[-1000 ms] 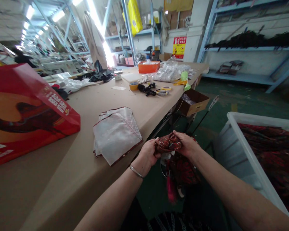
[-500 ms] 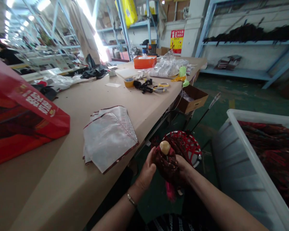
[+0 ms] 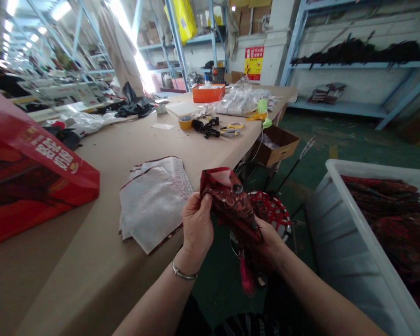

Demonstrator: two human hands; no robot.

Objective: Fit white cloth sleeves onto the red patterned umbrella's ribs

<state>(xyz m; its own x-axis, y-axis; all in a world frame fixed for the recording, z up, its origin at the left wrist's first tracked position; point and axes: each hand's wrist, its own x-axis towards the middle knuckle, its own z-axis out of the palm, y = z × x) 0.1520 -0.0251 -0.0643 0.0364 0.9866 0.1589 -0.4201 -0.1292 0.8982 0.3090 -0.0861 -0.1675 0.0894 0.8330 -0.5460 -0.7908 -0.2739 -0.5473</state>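
Note:
A dark red patterned cloth [image 3: 231,200] is stretched between my hands, over the floor beside the table edge. At its upper left edge, my left hand [image 3: 198,221] pinches it between thumb and fingers. My right hand [image 3: 268,240] is closed round its gathered lower right part, the fingers partly hidden by the fabric. Beneath the cloth hangs a bright pink tassel-like piece [image 3: 247,276]. Close to my left hand, a stack of silvery grey fabric pieces [image 3: 154,205] with dark red edging lies on the table.
The brown-covered table [image 3: 108,280] carries a red bag [image 3: 42,168], scissors [image 3: 233,128], yellow tape [image 3: 185,122] and an orange box [image 3: 208,93]. A red-and-white round seat [image 3: 278,212] stands behind my right hand. On the right is a plastic bin [image 3: 357,233] of dark red cloths.
My left hand has risen and moved left, pulling the bunched cloth up and spreading it. The pale round knob seen on the cloth before is out of sight.

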